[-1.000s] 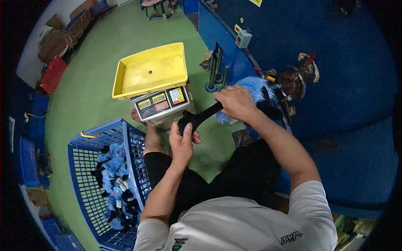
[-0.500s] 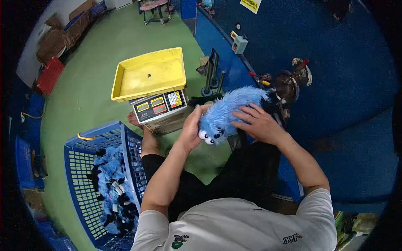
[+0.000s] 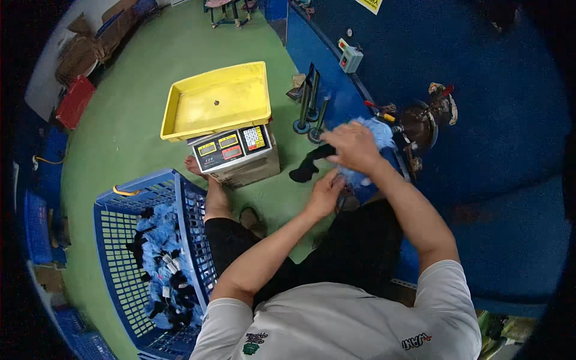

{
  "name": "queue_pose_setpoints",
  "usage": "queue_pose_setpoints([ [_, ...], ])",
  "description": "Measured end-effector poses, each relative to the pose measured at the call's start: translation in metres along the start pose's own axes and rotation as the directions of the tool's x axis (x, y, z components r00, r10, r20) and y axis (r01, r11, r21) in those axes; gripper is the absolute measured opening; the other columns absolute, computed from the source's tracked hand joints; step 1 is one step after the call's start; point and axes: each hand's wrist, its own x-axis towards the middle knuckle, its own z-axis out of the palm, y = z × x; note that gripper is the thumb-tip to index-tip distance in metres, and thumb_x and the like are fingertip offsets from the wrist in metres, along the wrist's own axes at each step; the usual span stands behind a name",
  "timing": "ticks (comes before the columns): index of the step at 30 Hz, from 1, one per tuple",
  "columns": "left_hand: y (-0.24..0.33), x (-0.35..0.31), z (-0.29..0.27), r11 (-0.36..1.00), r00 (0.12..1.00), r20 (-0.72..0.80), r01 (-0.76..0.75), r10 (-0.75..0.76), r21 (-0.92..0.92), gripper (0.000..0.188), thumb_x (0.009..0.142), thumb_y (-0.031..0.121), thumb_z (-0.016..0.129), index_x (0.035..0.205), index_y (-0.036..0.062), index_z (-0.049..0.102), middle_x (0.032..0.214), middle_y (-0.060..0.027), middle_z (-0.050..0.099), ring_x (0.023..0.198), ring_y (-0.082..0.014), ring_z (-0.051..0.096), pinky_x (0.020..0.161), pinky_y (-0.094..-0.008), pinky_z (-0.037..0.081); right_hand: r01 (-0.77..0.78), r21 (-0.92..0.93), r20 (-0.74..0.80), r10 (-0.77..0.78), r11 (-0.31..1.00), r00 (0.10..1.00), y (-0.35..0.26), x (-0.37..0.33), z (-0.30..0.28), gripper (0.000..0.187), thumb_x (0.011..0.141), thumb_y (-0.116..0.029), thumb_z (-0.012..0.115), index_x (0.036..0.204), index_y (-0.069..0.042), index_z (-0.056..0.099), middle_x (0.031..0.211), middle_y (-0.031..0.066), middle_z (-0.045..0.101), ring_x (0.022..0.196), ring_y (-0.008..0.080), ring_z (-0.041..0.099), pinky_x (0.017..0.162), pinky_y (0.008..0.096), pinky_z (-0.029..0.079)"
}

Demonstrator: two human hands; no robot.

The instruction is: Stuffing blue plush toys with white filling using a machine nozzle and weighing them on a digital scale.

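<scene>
The left hand [image 3: 326, 193] and right hand [image 3: 355, 149], whose grips I can't tell from here, are at the shaggy blue plush toy [image 3: 380, 131] partly beneath the right, so I'd steady it, keeping the floppy black fabric limb [image 3: 305, 170] left of the right hand untwisted

Left of the scale [image 3: 238, 150], green floor [image 3: 120, 132] is offering a wide way through. On the scale, a yellow tray [image 3: 222, 87] is lying open from overhead. Right of the scale, metal posts [image 3: 305, 102] are narrowing the way along a blue panel [image 3: 333, 84]. Nearer the person than the scale, a leg [image 3: 217, 201] and a blue basket [image 3: 182, 216] are blocking the left; a furry toy [image 3: 379, 132] is crowding the right.
</scene>
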Motion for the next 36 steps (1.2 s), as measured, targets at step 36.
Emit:
queue_pose_setpoints([
  [36,0.033,-0.021,-0.104,0.654,0.914,-0.155,0.141,-0.374,-0.743,0.018,0.101,0.012,0.055,0.114,0.0,0.058,0.09,-0.0145,0.069,0.07,-0.0184,0.068,0.06,-0.024,0.056,0.202,0.075,-0.038,-0.2,0.976,0.979,-0.003,0.006,-0.007,0.036,0.082,-0.041,0.075,0.095,-0.013,0.056,0.085,0.0034,0.059,0.079,0.0247,0.061,0.074,0.0381,0.049],
])
